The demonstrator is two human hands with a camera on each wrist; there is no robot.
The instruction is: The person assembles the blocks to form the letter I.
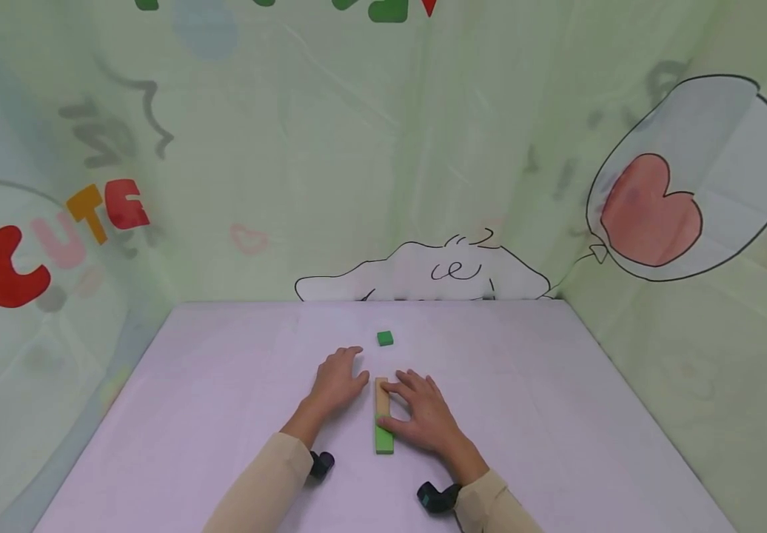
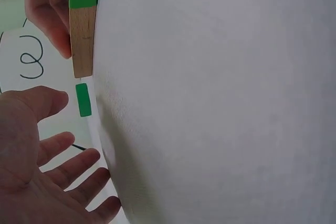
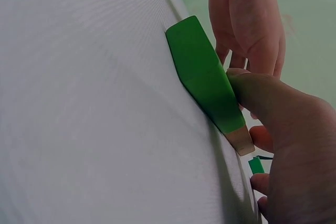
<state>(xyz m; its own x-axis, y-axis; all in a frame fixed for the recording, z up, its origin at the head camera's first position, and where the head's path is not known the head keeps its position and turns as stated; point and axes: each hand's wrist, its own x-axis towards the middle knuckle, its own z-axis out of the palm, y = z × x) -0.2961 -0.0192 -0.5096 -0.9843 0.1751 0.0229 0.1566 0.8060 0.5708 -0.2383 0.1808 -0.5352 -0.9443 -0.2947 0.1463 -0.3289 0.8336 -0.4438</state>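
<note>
Right hand (image 1: pixel 425 414) at the pale wooden block (image 1: pixel 381 404), an oblong lying flat on the pale lilac worktop (image 1: pixel 223 414); left hand (image 1: pixel 335 379) just to the left of that block. The bright green oblong block (image 1: pixel 384 440) meets the wooden block's near end, the two forming one straight bar; the small green block (image 1: pixel 385 338) lies alone beyond the far end. My right thumb (image 3: pixel 257 88) and fingers are apart, ranged along the bar's right side: the thumb touches the green oblong near the joint, while the index finger lies at the wooden block's far part, though whether it presses I cannot tell. My left fingers are spread and hold nothing. The step in hand appears to be truing the bar. For a good result I should press lightly and equally with thumb and index finger, low on the side faces, since uneven force would probably part the joint. My left fingers would best serve as a fence along the wooden block's left side; contact from one side alone may skew the bar.
</note>
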